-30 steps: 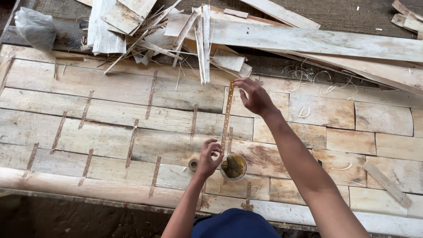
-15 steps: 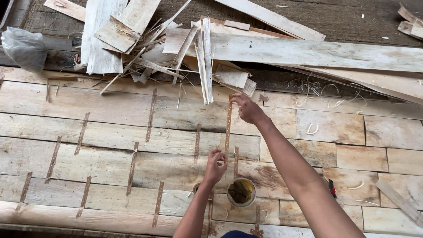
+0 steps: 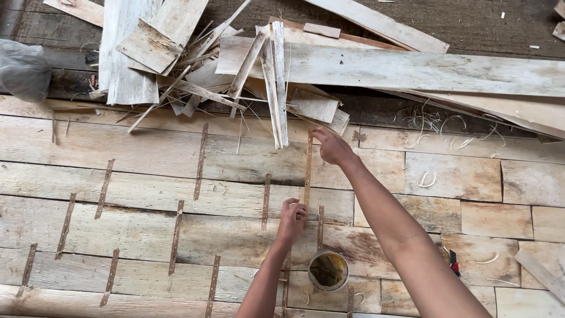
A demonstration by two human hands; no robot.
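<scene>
1. A thin brown strip point(image 3: 308, 171) lies flat across the pale boards of the worktop point(image 3: 147, 147), running from the scrap pile towards the person
2. The right hand point(image 3: 332, 147) presses its far end, fingers together on top; the left hand point(image 3: 292, 217) pinches the near end, fingers clamped on it
3. The strip looks light, narrow and bendy, likely to bow or slide, so holding both ends suits it
4. Just beside the left hand stands a small round tin point(image 3: 328, 271) of dark liquid; other strips point(image 3: 201, 162) already cross the board seams
5. Loose offcuts point(image 3: 276, 82) crowd the far end, and a grey bag point(image 3: 23, 70) sits far left
</scene>
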